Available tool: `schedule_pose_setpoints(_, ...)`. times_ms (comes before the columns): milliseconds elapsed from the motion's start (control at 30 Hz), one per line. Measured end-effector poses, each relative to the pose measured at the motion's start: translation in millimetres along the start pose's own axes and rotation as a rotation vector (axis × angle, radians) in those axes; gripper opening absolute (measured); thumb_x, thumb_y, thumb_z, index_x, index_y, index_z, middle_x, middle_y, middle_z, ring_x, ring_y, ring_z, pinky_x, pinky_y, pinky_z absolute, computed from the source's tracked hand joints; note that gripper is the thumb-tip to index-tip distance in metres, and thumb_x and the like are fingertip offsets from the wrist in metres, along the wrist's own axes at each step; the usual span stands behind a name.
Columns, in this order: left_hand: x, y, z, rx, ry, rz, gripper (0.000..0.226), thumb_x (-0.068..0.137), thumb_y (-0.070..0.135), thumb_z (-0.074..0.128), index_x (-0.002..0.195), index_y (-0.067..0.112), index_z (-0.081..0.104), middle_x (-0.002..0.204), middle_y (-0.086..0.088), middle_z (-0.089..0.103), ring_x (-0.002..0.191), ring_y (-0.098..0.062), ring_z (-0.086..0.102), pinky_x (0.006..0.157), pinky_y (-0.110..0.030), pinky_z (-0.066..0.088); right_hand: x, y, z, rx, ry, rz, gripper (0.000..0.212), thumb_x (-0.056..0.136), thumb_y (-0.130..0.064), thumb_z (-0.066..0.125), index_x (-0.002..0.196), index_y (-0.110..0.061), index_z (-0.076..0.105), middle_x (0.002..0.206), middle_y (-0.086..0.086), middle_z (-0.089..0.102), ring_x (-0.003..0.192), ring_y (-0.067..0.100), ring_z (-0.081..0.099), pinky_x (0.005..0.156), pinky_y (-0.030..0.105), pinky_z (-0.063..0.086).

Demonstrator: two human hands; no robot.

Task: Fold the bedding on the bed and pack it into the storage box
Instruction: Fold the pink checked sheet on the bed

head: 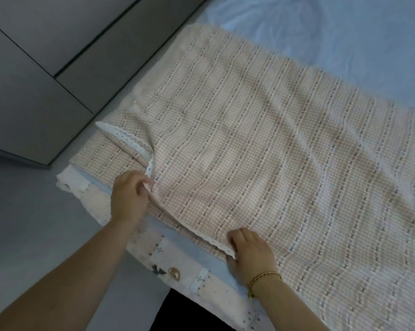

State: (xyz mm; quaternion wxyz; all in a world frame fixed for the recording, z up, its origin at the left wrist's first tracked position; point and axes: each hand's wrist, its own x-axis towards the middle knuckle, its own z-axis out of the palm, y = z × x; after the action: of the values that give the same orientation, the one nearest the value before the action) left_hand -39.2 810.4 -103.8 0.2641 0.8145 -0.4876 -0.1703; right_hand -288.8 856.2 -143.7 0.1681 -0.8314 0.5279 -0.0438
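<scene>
A beige checked blanket [261, 144] with white lace trim lies spread across the near corner of the bed, folded into layers. My left hand [128, 197] pinches the lace-edged top layer near the blanket's left corner. My right hand [250, 255], with a gold bracelet on the wrist, grips the same lace edge further right along the near side. A flap of the top layer is turned up by the left corner, showing its white underside [122, 137]. No storage box is in view.
A pale blue sheet [345, 34] covers the bed beyond the blanket. A patterned white and pink bed skirt [177, 271] hangs along the near edge. Grey cabinet fronts [46, 68] stand to the left, with grey floor [34, 223] between them and the bed.
</scene>
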Motion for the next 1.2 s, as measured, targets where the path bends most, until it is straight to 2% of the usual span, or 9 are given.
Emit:
schedule_pose_setpoints(67, 20.5, 4.9, -5.2, -0.2, 0.048, -0.365, 0.019, 0.089, 0.0, 0.043, 0.089, 0.007, 0.061, 0.094, -0.009, 0.053, 0.087, -0.02, 0.048, 0.072, -0.025, 0.036, 1.3, -7.2, -2.4, 0.001, 0.001, -0.03, 0.035, 0.033, -0.048, 0.07, 0.063, -0.03, 0.063, 0.057, -0.014, 0.055, 0.046, 0.003, 0.055, 0.038, 0.014, 0.041)
schedule_pose_setpoints(200, 58.0, 13.3, -12.9, -0.476, -0.063, -0.668, 0.036, 0.091, 0.031, 0.053, 0.063, 0.008, 0.055, 0.067, -0.011, 0.056, 0.057, -0.02, 0.051, 0.062, -0.028, 0.045, 23.7, -28.8, -8.3, 0.023, 0.014, -0.067, 0.034, 0.053, -0.036, 0.075, 0.083, -0.022, 0.066, 0.078, -0.009, 0.061, 0.067, 0.008, 0.062, 0.054, 0.016, 0.049)
schedule_pose_setpoints(367, 98.1, 8.9, -10.2, -0.647, -0.109, -0.832, 0.042, 0.082, 0.035, 0.067, 0.11, 0.005, 0.058, 0.095, -0.011, 0.063, 0.076, -0.02, 0.06, 0.072, -0.031, 0.054, 56.3, -70.1, 9.0, 0.035, 0.043, 0.007, 0.05, 0.014, -0.029, 0.087, 0.054, -0.026, 0.058, 0.051, -0.012, 0.053, 0.04, 0.004, 0.05, 0.033, 0.012, 0.03)
schedule_pose_setpoints(533, 151.1, -12.7, -20.4, -0.681, -0.208, -0.854, 0.04, 0.088, 0.011, 0.055, 0.126, 0.001, 0.047, 0.109, -0.014, 0.06, 0.087, -0.022, 0.058, 0.071, -0.031, 0.049, 110.6, -136.9, 32.5, -0.008, 0.322, 0.035, 0.008, 0.054, -0.015, 0.061, 0.057, -0.022, 0.059, 0.051, -0.009, 0.052, 0.039, 0.008, 0.05, 0.036, 0.012, 0.031)
schedule_pose_setpoints(667, 185.1, -41.1, -51.7, -0.942, -0.305, -0.729, 0.022, 0.09, -0.004, 0.042, 0.109, -0.001, 0.052, 0.086, -0.011, 0.059, 0.075, -0.019, 0.059, 0.052, -0.022, 0.055, 153.3, -172.1, 40.0, 0.065, 0.381, 0.259, 0.049, 0.027, -0.01, 0.088, 0.071, -0.013, 0.066, 0.056, -0.003, 0.059, 0.04, 0.012, 0.054, 0.033, 0.017, 0.037)
schedule_pose_setpoints(733, 191.0, -63.8, -65.5, -1.023, -0.36, -0.679, 0.024, 0.088, -0.009, 0.036, 0.092, 0.0, 0.057, 0.083, -0.01, 0.059, 0.07, -0.017, 0.059, 0.052, -0.019, 0.054, 163.6, -176.2, 43.4, 0.124, 0.402, 0.276, 0.059, 0.033, -0.008, 0.086, 0.088, -0.008, 0.066, 0.069, 0.002, 0.065, 0.049, 0.016, 0.061, 0.036, 0.021, 0.044)
schedule_pose_setpoints(867, 186.8, -102.8, -77.7, -0.939, -0.33, -0.818, 0.025, 0.089, -0.005, 0.037, 0.078, 0.006, 0.056, 0.065, -0.007, 0.065, 0.069, -0.017, 0.055, 0.047, -0.018, 0.052, 170.8, -186.3, 50.5, 0.029, 0.391, 0.081, 0.026, 0.06, -0.016, 0.057, 0.082, -0.017, 0.07, 0.068, 0.001, 0.061, 0.046, 0.016, 0.058, 0.034, 0.019, 0.039)
schedule_pose_setpoints(1033, 207.1, -104.8, -82.9, -0.826, -0.56, -0.801, 0.04, 0.089, 0.048, 0.049, 0.105, 0.013, 0.058, 0.102, -0.007, 0.063, 0.092, -0.019, 0.059, 0.083, -0.032, 0.048, 182.9, -193.6, 51.6, 0.027, 0.4, 0.037, 0.032, 0.068, -0.017, 0.045, 0.082, -0.017, 0.073, 0.065, 0.0, 0.061, 0.044, 0.015, 0.055, 0.035, 0.013, 0.033)
schedule_pose_setpoints(1200, 224.4, -102.7, -81.1, -0.686, -0.345, -0.69, 0.033, 0.087, 0.004, 0.06, 0.118, -0.004, 0.056, 0.1, -0.02, 0.063, 0.06, -0.013, 0.06, 0.064, -0.025, 0.052, 200.4, -207.6, 54.5, 0.093, 0.434, -0.054, 0.043, 0.044, 0.002, 0.075, 0.083, -0.014, 0.071, 0.062, 0.004, 0.059, 0.041, 0.017, 0.053, 0.035, 0.013, 0.035)
